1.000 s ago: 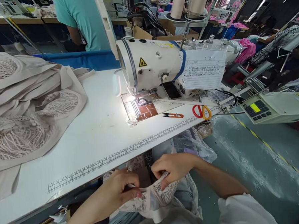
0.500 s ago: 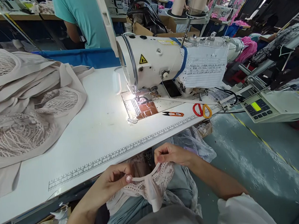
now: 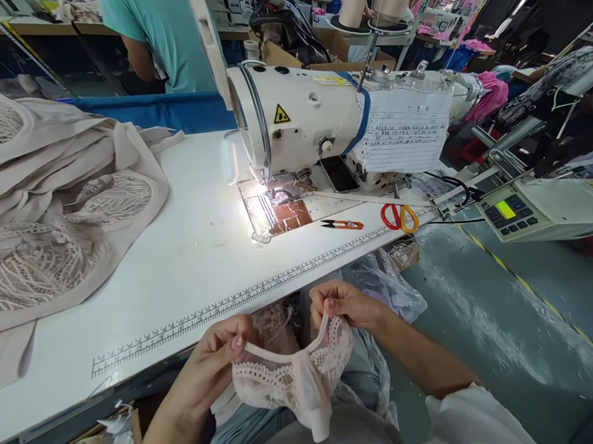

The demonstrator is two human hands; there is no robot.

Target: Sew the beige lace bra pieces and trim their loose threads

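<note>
A pale pink lace garment piece [image 3: 270,381], looking like part of a bra, hangs between my hands above my lap. My left hand [image 3: 216,352] pinches one end of its smooth upper band. At the other end, my right hand [image 3: 343,304] grips the band between thumb and fingers. The band sags in a curve between them, and a plain fabric flap hangs down from its middle. Beyond the table edge stands a white sewing machine [image 3: 296,122] with its needle area lit.
Beige lace garments [image 3: 67,214] are heaped on the table's left. Orange thread snips [image 3: 344,225] and scissors with red and yellow handles [image 3: 400,218] lie near the printed ruler [image 3: 221,308]. A phone [image 3: 340,174] rests by the machine. A control box [image 3: 539,208] is at right; a person in teal [image 3: 168,40] sits beyond.
My hands have moved apart a little, stretching the band wider. More of the lace faces me now, and the fabric flap hangs lower.
</note>
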